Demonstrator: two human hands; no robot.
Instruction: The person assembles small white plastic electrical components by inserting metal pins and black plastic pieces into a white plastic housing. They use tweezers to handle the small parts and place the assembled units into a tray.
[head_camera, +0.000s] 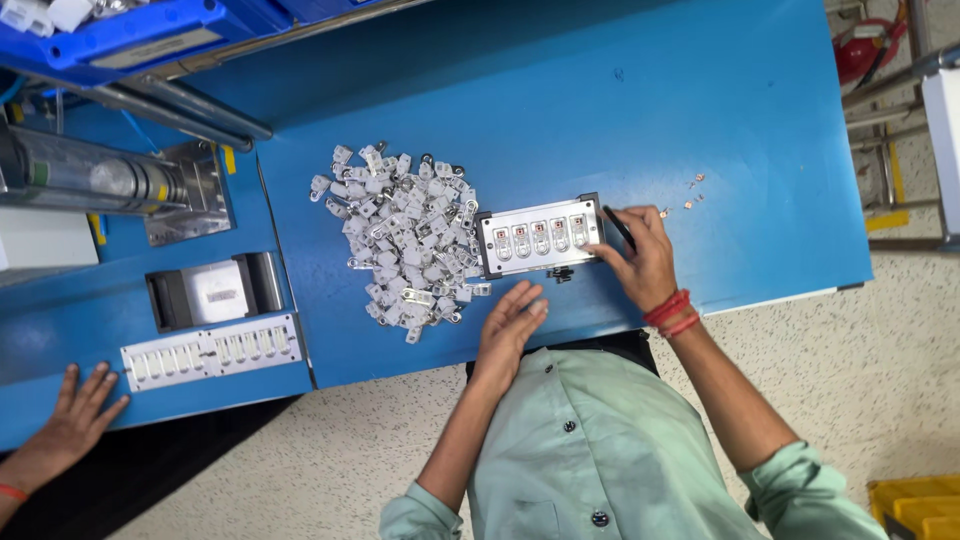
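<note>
A black-framed white fixture plate (493, 262) with a row of several small slots lies on the blue table (620, 110). My right hand (642, 265) rests at the plate's right end and grips a thin black tool (619, 228), its tip by the last slot. My left hand (508, 332) lies flat on the table just below the plate, fingers slightly apart, holding nothing. A heap of small white and grey clip parts (408, 240) sits to the left of the plate, close to my left hand.
A few tiny metal pieces (688, 197) lie right of the plate. On the adjoining bench are a white slotted strip (210, 350), a black holder (213, 291) and a metal machine (95, 182). Another person's hand (75, 415) rests at bottom left. A yellow bin (915, 505) stands on the floor.
</note>
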